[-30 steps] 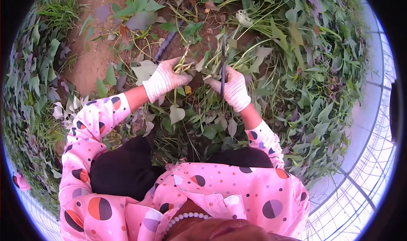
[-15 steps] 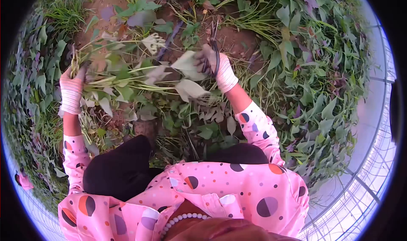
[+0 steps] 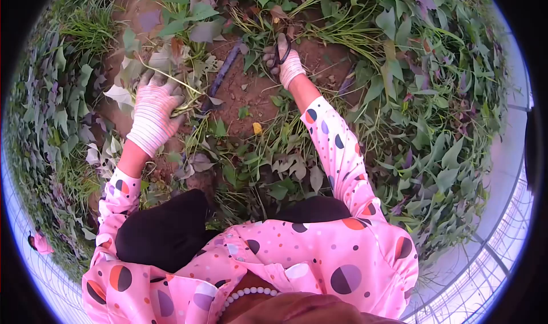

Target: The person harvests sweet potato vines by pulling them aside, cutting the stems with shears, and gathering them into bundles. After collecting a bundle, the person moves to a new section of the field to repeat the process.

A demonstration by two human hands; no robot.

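Note:
My left hand [image 3: 153, 110], in a pale striped glove, is low over the soil with its fingers curled over a bunch of cut leafy vines [image 3: 128, 73]. Stem ends stick out by the thumb, and part of the bunch is hidden beneath the palm. My right hand [image 3: 286, 64], gloved the same way, grips dark-handled scissors [image 3: 281, 55] near the base of a clump of green stems [image 3: 337, 30]. The blades are hard to make out among the leaves. Between the hands a dark hose [image 3: 222, 73] lies on bare reddish soil [image 3: 248, 98].
Dense leafy vines [image 3: 434, 124] spread on the right, and more foliage [image 3: 45, 113] on the left. A small yellow leaf [image 3: 257, 128] rests on the ground. Pale sheeting [image 3: 502, 158] borders the right side. Another person in pink [image 3: 42, 243] is far left.
My left hand has swung inward and down with the vine bunch, which was stretched across the middle before. My right hand has moved slightly up, and the scissors have turned in among the stems.

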